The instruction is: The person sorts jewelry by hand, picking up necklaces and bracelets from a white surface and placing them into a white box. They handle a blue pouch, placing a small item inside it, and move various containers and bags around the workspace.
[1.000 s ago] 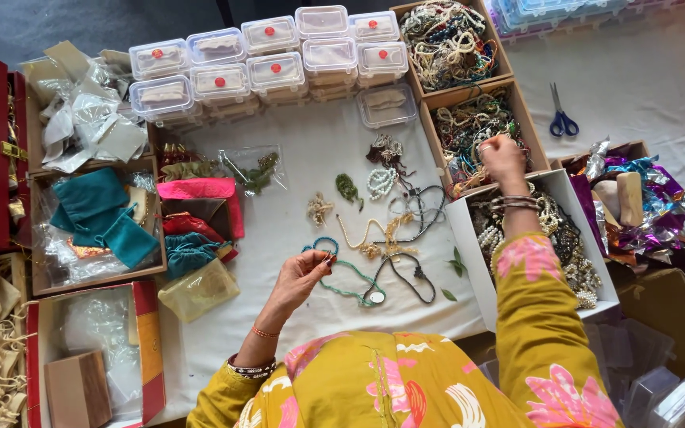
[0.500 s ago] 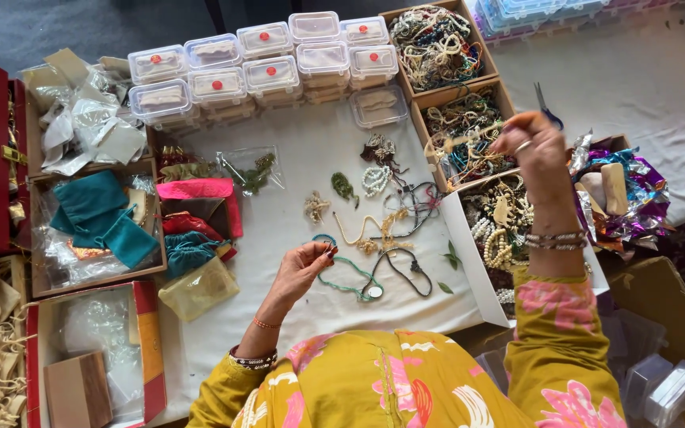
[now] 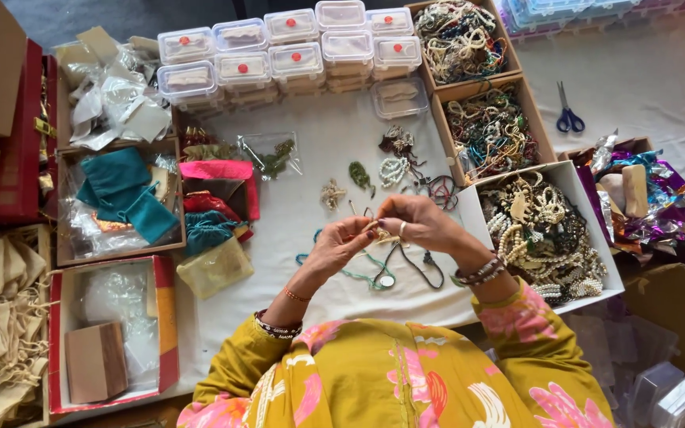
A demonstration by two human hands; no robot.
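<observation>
Gold-coloured and thin, a small chain piece (image 3: 380, 232) sits pinched between both hands over the middle of the white cloth (image 3: 311, 261). The left hand (image 3: 338, 246) has its fingertips closed on one end, and the right hand (image 3: 420, 224), wearing a ring, has its thumb and fingers closed on the other end, so the 2 hands meet fingertip to fingertip. Just below them on the cloth lie a green cord (image 3: 362, 273) and a dark cord with a round pendant (image 3: 414, 269). A little above the hands are a green leaf-shaped bit (image 3: 357, 174) and a small white bead bracelet (image 3: 392, 170). To the right stands a white box of pale beaded jewellery (image 3: 545, 230), with 2 cardboard boxes of mixed beads (image 3: 485, 127) above it. Clear lidded tubs (image 3: 279, 55) are stacked along the top, and blue scissors (image 3: 569, 117) lie at the far right. Teal pouches (image 3: 124, 194) fill a box on the left.
</observation>
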